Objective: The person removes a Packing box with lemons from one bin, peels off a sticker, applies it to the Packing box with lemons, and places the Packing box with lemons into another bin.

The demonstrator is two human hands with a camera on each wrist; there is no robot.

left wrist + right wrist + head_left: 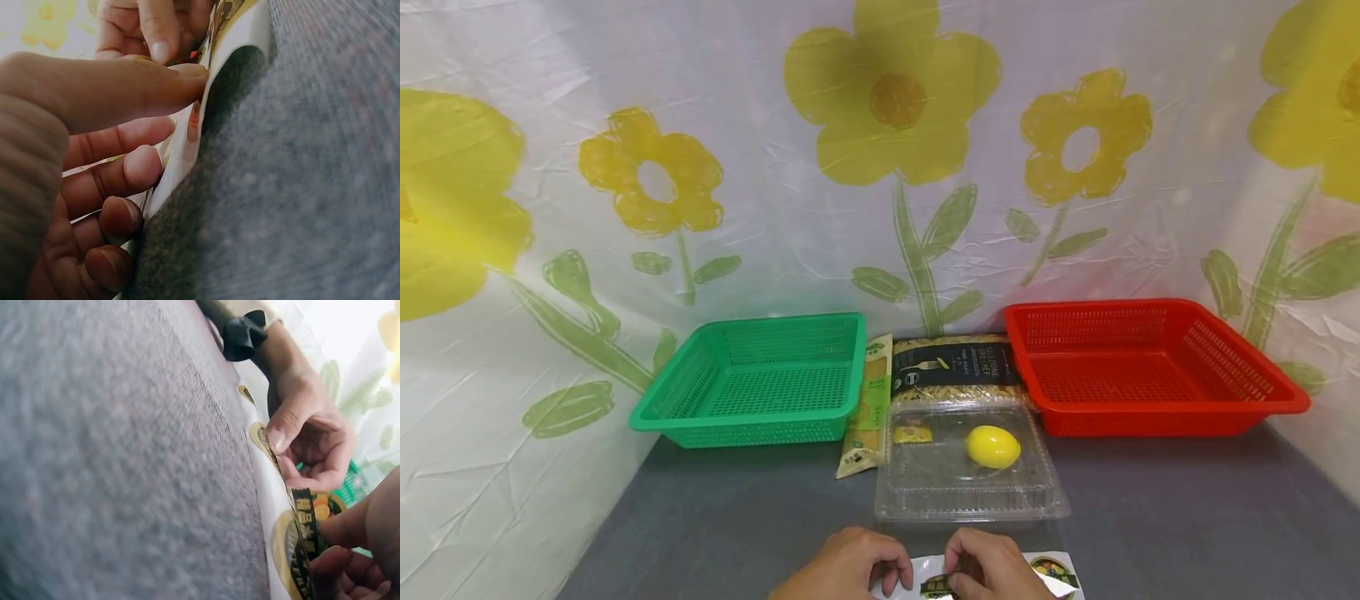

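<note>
Yellow-flowered white sheet (880, 167) backs a grey felt tabletop (1187, 517).

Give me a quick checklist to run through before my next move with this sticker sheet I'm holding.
1. Both hands on the sticker sheet: ok, the left hand and right hand both pinch it.
2. Sheet lifted off the grey table: ok, its edge curls up in the left wrist view.
3. Sticker already peeled free: cannot tell, fingers cover it.
4. Clear clamshell box within reach ahead: ok, closed, with a yellow lemon inside.
5. Green basket and red basket empty: ok.
6. Pasta packets out of the way: ok, behind the box.
</note>
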